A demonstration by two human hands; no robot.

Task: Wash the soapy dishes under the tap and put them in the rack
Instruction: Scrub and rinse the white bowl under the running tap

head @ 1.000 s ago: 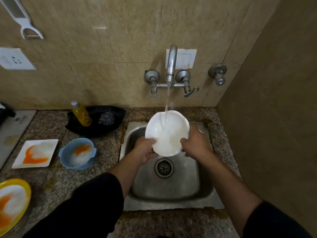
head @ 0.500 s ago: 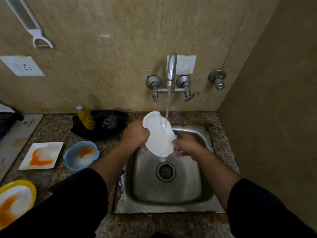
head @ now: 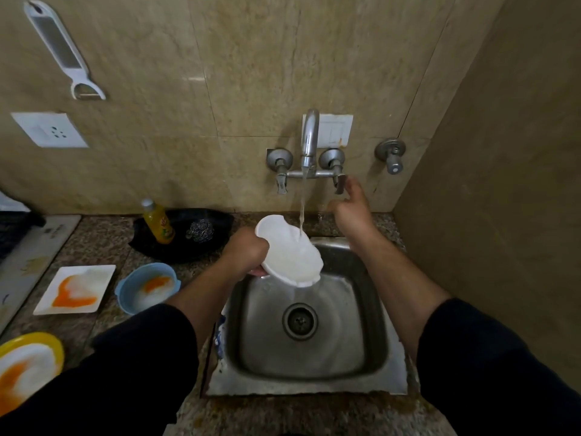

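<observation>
My left hand (head: 246,253) grips a white bowl (head: 290,254) by its left rim and holds it tilted over the steel sink (head: 306,369). Water runs from the tap (head: 309,143) into the bowl and spills off its lower edge. My right hand (head: 350,206) is raised with its fingers apart, its fingertips at the tap's right lever handle (head: 339,184). On the counter to the left wait a soapy white square plate (head: 75,289), a blue bowl (head: 147,287) and a yellow plate (head: 28,369), all smeared orange. No rack is in view.
A black tray (head: 182,239) behind the blue bowl holds a yellow soap bottle (head: 157,223) and a steel scrubber (head: 199,229). A side wall stands close on the right. A second valve (head: 391,154), a wall socket (head: 50,130) and a hanging peeler (head: 64,51) are on the back wall.
My right hand has let go of the white bowl and risen to the tap's right handle. My left hand alone now holds the bowl, tilted further under the stream.
</observation>
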